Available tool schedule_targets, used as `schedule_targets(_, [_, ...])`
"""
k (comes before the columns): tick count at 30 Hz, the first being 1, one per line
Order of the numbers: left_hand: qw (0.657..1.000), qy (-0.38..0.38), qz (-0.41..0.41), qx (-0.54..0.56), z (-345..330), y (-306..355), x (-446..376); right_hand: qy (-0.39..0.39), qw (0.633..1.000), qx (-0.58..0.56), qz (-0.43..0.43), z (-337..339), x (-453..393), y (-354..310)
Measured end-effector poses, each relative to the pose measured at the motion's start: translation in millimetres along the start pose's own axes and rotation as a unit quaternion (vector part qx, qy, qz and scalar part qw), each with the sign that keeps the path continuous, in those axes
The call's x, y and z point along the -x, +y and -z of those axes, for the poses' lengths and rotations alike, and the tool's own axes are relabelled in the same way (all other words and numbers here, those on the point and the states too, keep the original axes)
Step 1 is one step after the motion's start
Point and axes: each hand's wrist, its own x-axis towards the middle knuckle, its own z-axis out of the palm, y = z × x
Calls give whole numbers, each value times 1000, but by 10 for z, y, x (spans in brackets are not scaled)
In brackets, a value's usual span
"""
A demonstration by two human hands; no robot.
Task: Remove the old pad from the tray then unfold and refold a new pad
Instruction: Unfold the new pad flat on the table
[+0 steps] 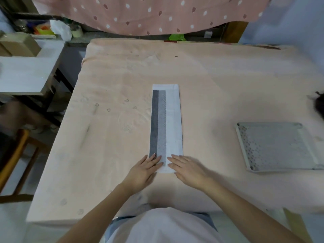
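A new pad [166, 120], white with grey strips along its left side, lies folded into a long narrow band down the middle of the table. My left hand [143, 170] lies flat with straight fingers on the band's near left corner. My right hand [187, 168] lies flat on its near right corner, fingers straight and pointing left. A grey perforated tray [273, 146] sits on the table at the right, apart from both hands, with no pad visible in it.
A peach cloth covers the table [114, 102]. A wooden chair [15, 155] stands at the left, with a white side table [26, 74] carrying boxes behind it. A pink dotted cloth [149, 13] hangs at the back. A dark object [320, 104] pokes in at the right edge.
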Motion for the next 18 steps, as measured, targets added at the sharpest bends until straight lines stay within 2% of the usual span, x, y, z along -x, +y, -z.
schedule_targets(6, [999,-5,15,-39,-100,75,52,-72,989,-120,-48,-14,113,14])
schedule_targets(8, [999,16,21,-43,-113,106,52,-33,982,-161,-91,-12,100,-24])
schedule_targets(10, [998,61,16,-28,-47,115,-1,54,969,-177,-165,12,24,-95])
schedule_targets(12, [996,91,17,5,106,96,-173,126,945,-163,-255,14,-91,-130])
schedule_targets(13, [995,94,29,19,205,82,-303,128,929,-169,-303,26,-158,-127])
schedule_targets(16, [990,87,110,31,483,54,-785,42,890,-193,-411,43,-346,-88])
schedule_targets(18, [983,72,166,24,607,34,-1150,23,870,-205,-449,70,-429,-64])
